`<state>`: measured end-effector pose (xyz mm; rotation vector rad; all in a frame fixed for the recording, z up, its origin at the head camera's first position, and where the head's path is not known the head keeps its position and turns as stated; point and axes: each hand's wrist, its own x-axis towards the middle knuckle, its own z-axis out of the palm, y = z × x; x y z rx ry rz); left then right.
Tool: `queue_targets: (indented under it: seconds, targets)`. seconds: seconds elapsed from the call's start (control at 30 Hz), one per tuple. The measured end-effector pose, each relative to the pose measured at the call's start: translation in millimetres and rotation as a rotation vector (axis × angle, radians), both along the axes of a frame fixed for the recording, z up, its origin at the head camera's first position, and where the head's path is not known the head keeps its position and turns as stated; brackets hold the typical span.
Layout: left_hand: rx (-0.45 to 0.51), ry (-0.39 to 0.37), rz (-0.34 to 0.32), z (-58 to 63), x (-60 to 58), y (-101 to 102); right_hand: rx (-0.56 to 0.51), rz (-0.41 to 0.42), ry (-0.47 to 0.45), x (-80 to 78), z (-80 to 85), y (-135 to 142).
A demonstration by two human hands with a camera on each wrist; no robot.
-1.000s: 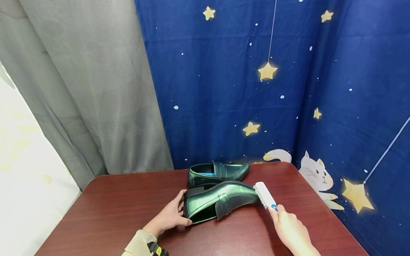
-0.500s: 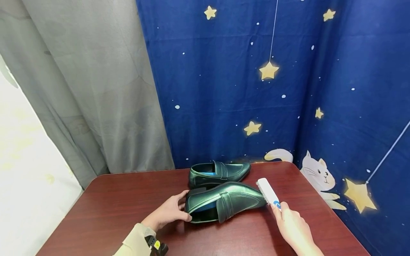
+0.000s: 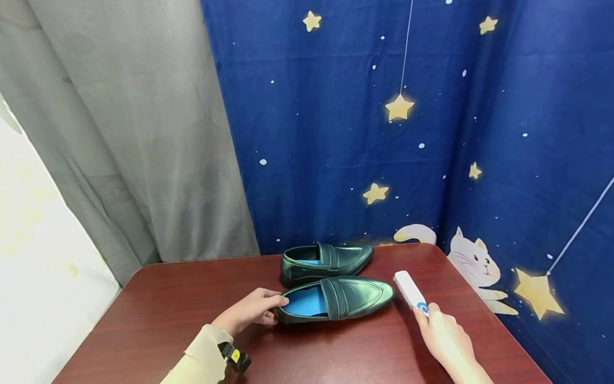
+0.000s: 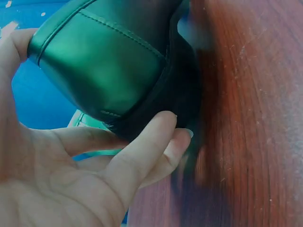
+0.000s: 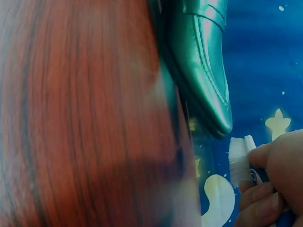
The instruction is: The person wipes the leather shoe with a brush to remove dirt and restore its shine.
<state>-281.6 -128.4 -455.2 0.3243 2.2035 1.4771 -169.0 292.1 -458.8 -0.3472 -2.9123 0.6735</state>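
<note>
A dark green loafer [image 3: 360, 298] with a blue insole sits sole-down at the middle of the table, toe to the right. My left hand [image 3: 254, 309] grips its heel, thumb at the opening's rim and fingers by the heel block; in the left wrist view the fingers [image 4: 142, 156] press under the heel [image 4: 104, 61]. My right hand [image 3: 446, 336] holds a white brush [image 3: 409, 289] by its handle, bristles facing left, a little apart from the toe. In the right wrist view the bristles [image 5: 238, 158] stand just off the toe [image 5: 218, 118].
The matching loafer [image 3: 326, 261] lies right behind the first, toe also to the right. The reddish-brown table [image 3: 192, 298] ends at a blue star-patterned curtain [image 3: 336, 133] and a grey curtain [image 3: 144, 133] behind.
The near loafer has turned from lying on its side to standing sole-down, its insole now showing. My left hand has turned with the heel. The brush has moved right, off the toe.
</note>
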Motion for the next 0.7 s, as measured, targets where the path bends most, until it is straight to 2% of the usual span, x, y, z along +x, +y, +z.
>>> queue_targets:
  seconds: [0.2,0.37,0.7]
  targets:
    - [-0.006,-0.016,0.056,-3.4,-6.0,2.8,0.0,-0.002,-0.051,-5.1,-11.4,7.2]
    - [-0.051,0.011,0.085,-3.3,-7.8,7.5,-0.002,-0.002,-0.129,-8.2,-20.6,9.9]
    - [-0.144,0.049,0.138,1.9,-9.5,16.4,0.041,0.011,-0.158,-10.5,-31.1,9.1]
